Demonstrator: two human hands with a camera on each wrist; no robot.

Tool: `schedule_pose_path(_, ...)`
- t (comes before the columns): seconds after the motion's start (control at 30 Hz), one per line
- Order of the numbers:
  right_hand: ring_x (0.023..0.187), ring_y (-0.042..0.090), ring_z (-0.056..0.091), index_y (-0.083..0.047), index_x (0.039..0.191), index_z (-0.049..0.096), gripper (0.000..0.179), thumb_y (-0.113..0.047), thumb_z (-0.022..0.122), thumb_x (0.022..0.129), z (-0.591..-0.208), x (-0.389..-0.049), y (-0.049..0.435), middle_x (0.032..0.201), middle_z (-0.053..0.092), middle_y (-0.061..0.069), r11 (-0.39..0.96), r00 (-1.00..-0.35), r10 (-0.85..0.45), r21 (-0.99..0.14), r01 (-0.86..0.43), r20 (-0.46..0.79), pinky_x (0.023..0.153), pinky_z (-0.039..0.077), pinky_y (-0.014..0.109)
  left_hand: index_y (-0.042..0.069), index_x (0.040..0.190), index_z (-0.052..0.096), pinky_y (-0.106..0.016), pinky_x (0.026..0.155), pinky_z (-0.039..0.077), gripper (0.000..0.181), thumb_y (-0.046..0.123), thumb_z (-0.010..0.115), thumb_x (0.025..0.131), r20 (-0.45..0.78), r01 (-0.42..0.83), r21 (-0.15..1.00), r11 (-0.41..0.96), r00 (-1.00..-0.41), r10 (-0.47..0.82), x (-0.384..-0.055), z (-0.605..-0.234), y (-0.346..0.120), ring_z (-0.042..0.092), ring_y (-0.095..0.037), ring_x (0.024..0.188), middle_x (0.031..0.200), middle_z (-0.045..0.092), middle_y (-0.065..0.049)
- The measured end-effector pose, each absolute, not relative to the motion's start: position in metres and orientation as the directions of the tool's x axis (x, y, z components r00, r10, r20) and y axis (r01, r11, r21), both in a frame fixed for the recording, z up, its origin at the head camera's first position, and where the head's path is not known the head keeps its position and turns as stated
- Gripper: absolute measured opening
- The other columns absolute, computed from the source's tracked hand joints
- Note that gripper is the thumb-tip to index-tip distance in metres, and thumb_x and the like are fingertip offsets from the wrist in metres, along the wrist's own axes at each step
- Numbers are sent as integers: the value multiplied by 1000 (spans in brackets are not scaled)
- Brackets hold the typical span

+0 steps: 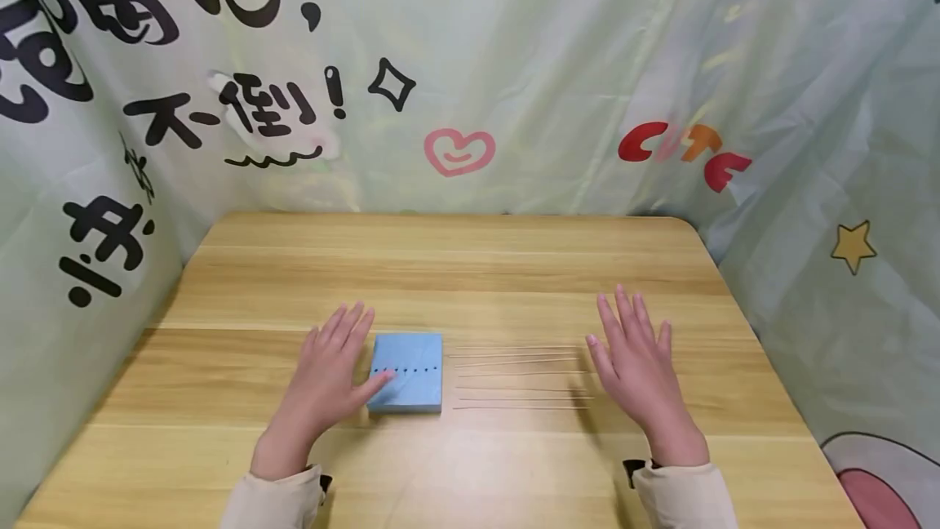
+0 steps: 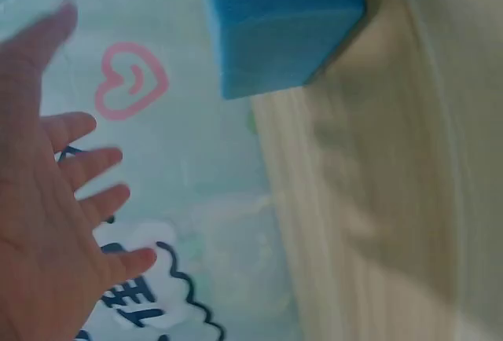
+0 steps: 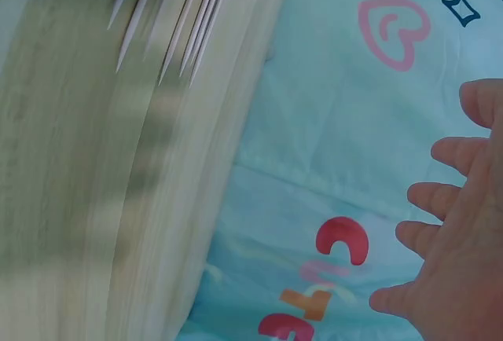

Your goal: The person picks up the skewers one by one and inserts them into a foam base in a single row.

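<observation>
A blue foam block (image 1: 419,351) (image 2: 275,50) with a row of small dark dots across its top lies left of the table's middle. My left hand (image 1: 323,382) (image 2: 47,223) is at its left side with fingers spread; in the head view the thumb overlaps the block's face, and whether it touches I cannot tell. To the right of the block, several thin wooden skewers (image 1: 514,408) (image 3: 140,15) lie side by side, their pointed ends showing in the right wrist view. Beyond those points, my right hand (image 1: 642,374) (image 3: 464,239) hovers with straight, spread fingers, holding nothing.
The block and skewers lie on a wood-grain table (image 1: 470,268) with rounded far corners. A pale printed cloth (image 1: 529,88) hangs behind it and along both sides, marked with black lettering, a pink heart (image 1: 459,174) and a yellow star (image 1: 853,245).
</observation>
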State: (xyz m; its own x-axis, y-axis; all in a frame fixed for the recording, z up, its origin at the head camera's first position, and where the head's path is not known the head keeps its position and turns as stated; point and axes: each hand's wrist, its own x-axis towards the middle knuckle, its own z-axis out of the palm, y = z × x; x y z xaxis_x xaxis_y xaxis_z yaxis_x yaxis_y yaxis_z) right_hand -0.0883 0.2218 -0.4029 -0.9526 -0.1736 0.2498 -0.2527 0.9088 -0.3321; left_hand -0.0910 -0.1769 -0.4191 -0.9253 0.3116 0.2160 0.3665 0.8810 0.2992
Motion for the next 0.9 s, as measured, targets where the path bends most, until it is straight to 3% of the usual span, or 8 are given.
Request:
schedule_pose_path(0.2, 144, 32, -2, -9, 151, 22, 59, -34, 40, 101, -402, -89, 216, 157, 13, 18, 890, -948, -199, -360, -281, 249, 105, -2, 69, 2, 149, 24, -65, 106, 16, 118, 58, 80, 61, 102, 337, 498, 799, -938, 331, -92, -435, -177, 19, -37, 140, 153, 26, -16)
schedule_pose_path(0.33, 144, 33, 1, -9, 151, 21, 59, -35, 39, 101, -399, -91, 211, 157, 12, 16, 882, -948, -217, -369, -292, 233, 106, -1, 68, 2, 149, 22, -65, 106, 16, 126, 57, 84, 54, 50, 312, 509, 802, -941, 335, -91, -443, -178, 18, -36, 141, 154, 24, -16)
schedule_pose_path(0.7, 141, 37, 15, -8, 150, 24, 61, -34, 44, 100, -398, -103, 191, 155, 19, 17, 855, -937, -281, -389, -342, 207, 108, 6, 65, 3, 149, 26, -67, 106, 14, 128, 52, 88, 48, 31, 311, 484, 818, -940, 340, -95, -451, -175, 22, -35, 140, 151, 31, -16)
schedule_pose_path(0.9, 127, 37, 42, -3, 142, 39, 57, -25, 59, 93, -403, -110, 179, 140, 45, 19, 792, -901, -322, -440, -424, 290, 105, 29, 56, 5, 148, 28, -67, 106, 14, 125, 52, 88, 49, 38, 315, 477, 820, -940, 339, -97, -454, -175, 23, -35, 140, 150, 33, -15)
